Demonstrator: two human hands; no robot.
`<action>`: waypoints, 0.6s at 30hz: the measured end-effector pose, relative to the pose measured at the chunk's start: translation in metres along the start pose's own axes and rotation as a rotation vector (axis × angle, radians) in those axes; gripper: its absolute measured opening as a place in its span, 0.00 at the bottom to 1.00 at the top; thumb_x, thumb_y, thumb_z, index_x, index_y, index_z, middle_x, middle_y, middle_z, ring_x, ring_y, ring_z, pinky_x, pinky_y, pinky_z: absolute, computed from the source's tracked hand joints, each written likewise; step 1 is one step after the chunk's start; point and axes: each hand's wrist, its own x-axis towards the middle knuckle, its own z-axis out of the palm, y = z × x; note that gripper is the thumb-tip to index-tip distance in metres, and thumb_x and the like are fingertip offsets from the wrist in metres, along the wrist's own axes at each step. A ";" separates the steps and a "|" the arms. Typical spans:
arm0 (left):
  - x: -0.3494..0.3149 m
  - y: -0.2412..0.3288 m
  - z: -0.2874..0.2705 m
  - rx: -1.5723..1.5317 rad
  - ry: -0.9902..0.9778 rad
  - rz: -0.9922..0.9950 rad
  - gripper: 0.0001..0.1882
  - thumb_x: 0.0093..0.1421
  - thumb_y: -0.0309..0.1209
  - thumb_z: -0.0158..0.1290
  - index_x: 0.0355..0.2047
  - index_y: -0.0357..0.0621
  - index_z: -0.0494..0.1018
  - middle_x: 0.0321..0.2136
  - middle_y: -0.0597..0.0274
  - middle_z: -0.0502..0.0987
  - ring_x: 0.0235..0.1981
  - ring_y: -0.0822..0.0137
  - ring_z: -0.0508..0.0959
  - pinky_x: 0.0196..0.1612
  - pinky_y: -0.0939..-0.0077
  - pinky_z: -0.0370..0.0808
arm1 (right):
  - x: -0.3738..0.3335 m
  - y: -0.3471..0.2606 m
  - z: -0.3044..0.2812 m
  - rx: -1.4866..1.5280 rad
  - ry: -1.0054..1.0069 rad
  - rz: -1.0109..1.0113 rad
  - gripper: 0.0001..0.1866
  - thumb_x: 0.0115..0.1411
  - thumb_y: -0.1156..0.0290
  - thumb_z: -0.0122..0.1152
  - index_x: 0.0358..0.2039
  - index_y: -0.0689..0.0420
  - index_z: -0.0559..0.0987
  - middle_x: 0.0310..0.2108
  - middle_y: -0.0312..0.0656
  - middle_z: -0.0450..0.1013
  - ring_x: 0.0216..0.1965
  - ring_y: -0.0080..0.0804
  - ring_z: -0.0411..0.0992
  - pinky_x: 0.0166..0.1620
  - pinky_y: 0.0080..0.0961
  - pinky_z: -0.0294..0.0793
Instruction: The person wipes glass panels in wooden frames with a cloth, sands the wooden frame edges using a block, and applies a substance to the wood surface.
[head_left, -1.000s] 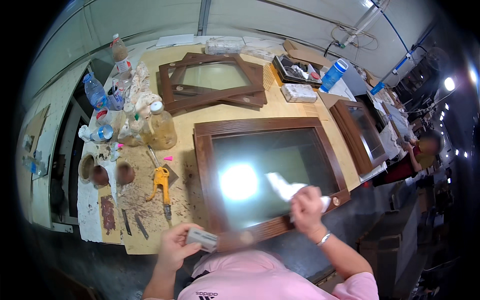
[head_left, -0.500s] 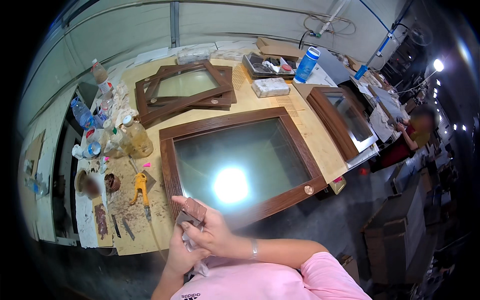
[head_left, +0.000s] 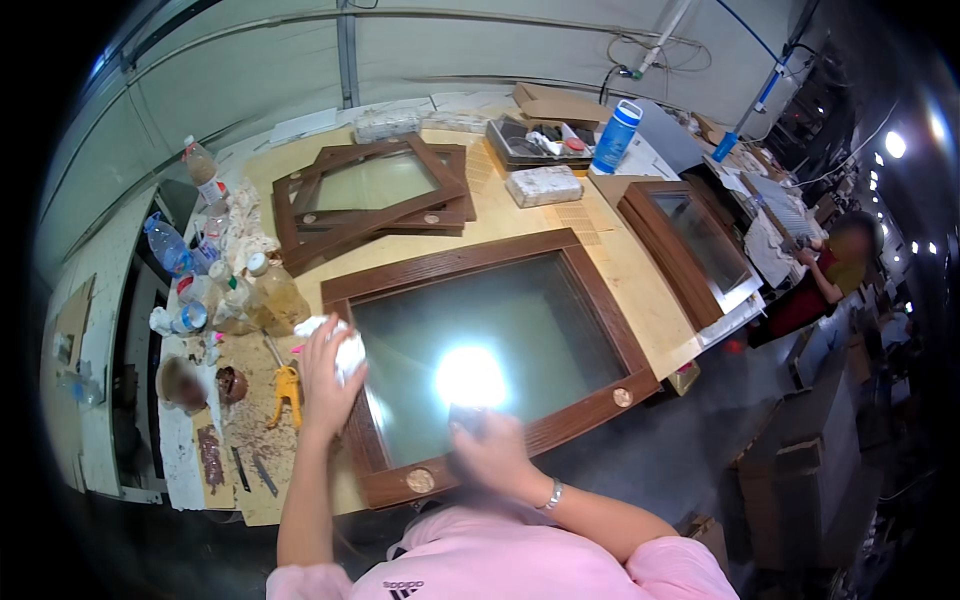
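Left hand (head_left: 325, 385): grasping white cloth (head_left: 350, 357) in bent fingers, over the left rail (head_left: 365, 440).
Right hand (head_left: 492, 452): blurred, gripping dark block (head_left: 466, 418), over the pane's (head_left: 530, 320) near edge.
Wooden frame (head_left: 605, 318): on table (head_left: 645, 290), below both hands' fingers.

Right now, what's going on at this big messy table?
A person in a pink top is handling a brown-framed glass panel that lies on the table. The left grip has a bunched-up white cloth at the panel's left side. The right grip holds a dark thing over the panel's near edge, too blurry to tell what. Behind it lie stacked frames, and bottles crowd the table's left side.
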 end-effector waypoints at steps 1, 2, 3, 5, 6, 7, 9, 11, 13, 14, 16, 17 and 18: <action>0.019 -0.026 0.006 -0.028 0.029 -0.002 0.26 0.54 0.31 0.61 0.55 0.45 0.72 0.65 0.49 0.64 0.65 0.48 0.62 0.68 0.55 0.56 | 0.000 -0.004 0.002 0.004 -0.012 -0.007 0.14 0.60 0.66 0.62 0.40 0.64 0.77 0.21 0.50 0.72 0.21 0.41 0.73 0.29 0.35 0.72; 0.039 -0.055 0.009 -0.055 0.066 -0.004 0.26 0.56 0.32 0.60 0.55 0.44 0.71 0.65 0.48 0.64 0.65 0.48 0.63 0.67 0.56 0.57 | 0.001 -0.007 0.006 0.007 -0.026 -0.022 0.14 0.60 0.65 0.62 0.40 0.64 0.77 0.21 0.50 0.72 0.21 0.42 0.73 0.29 0.35 0.72; 0.061 -0.079 0.010 -0.147 0.117 -0.031 0.24 0.58 0.32 0.59 0.55 0.42 0.71 0.62 0.47 0.67 0.62 0.49 0.67 0.65 0.58 0.61 | 0.002 -0.009 0.010 0.006 -0.052 -0.041 0.15 0.60 0.65 0.62 0.41 0.64 0.78 0.22 0.51 0.73 0.22 0.42 0.74 0.30 0.34 0.73; 0.095 -0.105 0.010 -0.268 0.124 -0.124 0.22 0.61 0.32 0.57 0.55 0.39 0.72 0.56 0.48 0.73 0.58 0.53 0.72 0.62 0.62 0.66 | 0.005 -0.012 0.013 -0.026 -0.057 -0.073 0.15 0.60 0.65 0.62 0.42 0.63 0.78 0.23 0.52 0.75 0.22 0.41 0.75 0.30 0.33 0.75; 0.111 -0.108 0.016 -0.295 0.078 -0.192 0.21 0.62 0.32 0.57 0.54 0.37 0.72 0.54 0.50 0.76 0.56 0.56 0.74 0.61 0.65 0.68 | 0.005 -0.010 0.007 -0.051 -0.043 -0.081 0.15 0.60 0.65 0.63 0.42 0.63 0.78 0.24 0.52 0.76 0.22 0.40 0.75 0.30 0.32 0.75; 0.126 -0.110 0.017 -0.319 0.027 -0.256 0.21 0.63 0.31 0.56 0.54 0.35 0.72 0.51 0.52 0.78 0.53 0.60 0.76 0.59 0.67 0.69 | 0.004 -0.008 0.006 -0.053 -0.086 -0.055 0.16 0.60 0.65 0.62 0.43 0.63 0.79 0.27 0.52 0.77 0.22 0.40 0.75 0.31 0.32 0.76; 0.117 -0.114 0.052 -0.284 0.105 -0.195 0.19 0.64 0.29 0.55 0.53 0.35 0.74 0.47 0.54 0.81 0.50 0.61 0.78 0.57 0.68 0.72 | 0.004 -0.011 -0.009 -0.052 -0.085 0.084 0.17 0.59 0.65 0.61 0.46 0.60 0.80 0.37 0.49 0.81 0.24 0.38 0.78 0.32 0.32 0.78; 0.100 -0.093 0.070 -0.232 0.138 -0.222 0.18 0.64 0.31 0.54 0.53 0.38 0.76 0.44 0.54 0.81 0.47 0.61 0.79 0.53 0.66 0.73 | -0.002 -0.003 -0.016 0.002 -0.102 0.185 0.19 0.60 0.68 0.59 0.51 0.60 0.78 0.47 0.49 0.80 0.41 0.40 0.81 0.46 0.33 0.79; 0.094 -0.140 0.055 -0.300 0.143 -0.105 0.17 0.65 0.26 0.52 0.53 0.33 0.74 0.44 0.53 0.81 0.46 0.62 0.78 0.52 0.65 0.74 | 0.002 0.013 0.007 0.140 -0.126 0.056 0.25 0.60 0.65 0.58 0.59 0.55 0.74 0.45 0.49 0.79 0.44 0.35 0.79 0.53 0.31 0.76; 0.103 -0.196 0.045 -0.230 0.202 -0.247 0.18 0.66 0.26 0.51 0.54 0.32 0.74 0.45 0.51 0.80 0.46 0.62 0.78 0.52 0.65 0.74 | 0.009 0.003 0.020 0.215 -0.054 -0.016 0.20 0.58 0.66 0.58 0.49 0.61 0.77 0.37 0.54 0.79 0.39 0.50 0.79 0.47 0.36 0.77; 0.132 -0.272 0.026 0.161 0.123 -0.092 0.18 0.65 0.31 0.54 0.54 0.35 0.74 0.44 0.52 0.80 0.42 0.59 0.80 0.48 0.63 0.76 | 0.020 0.002 0.028 0.102 -0.101 -0.007 0.15 0.55 0.64 0.58 0.37 0.62 0.74 0.27 0.57 0.75 0.31 0.56 0.76 0.38 0.44 0.75; 0.140 -0.253 0.037 0.191 0.041 -0.109 0.20 0.65 0.31 0.54 0.55 0.37 0.70 0.47 0.53 0.76 0.45 0.59 0.76 0.50 0.61 0.73 | 0.008 0.000 0.012 0.024 -0.034 -0.001 0.11 0.56 0.64 0.61 0.31 0.59 0.76 0.25 0.50 0.76 0.29 0.49 0.76 0.34 0.41 0.75; 0.142 -0.234 0.040 0.117 -0.023 -0.200 0.21 0.65 0.32 0.54 0.57 0.40 0.67 0.50 0.54 0.72 0.48 0.59 0.73 0.53 0.60 0.70 | 0.004 -0.004 0.001 -0.054 0.016 -0.024 0.09 0.56 0.64 0.63 0.25 0.56 0.77 0.23 0.43 0.77 0.26 0.42 0.77 0.31 0.38 0.75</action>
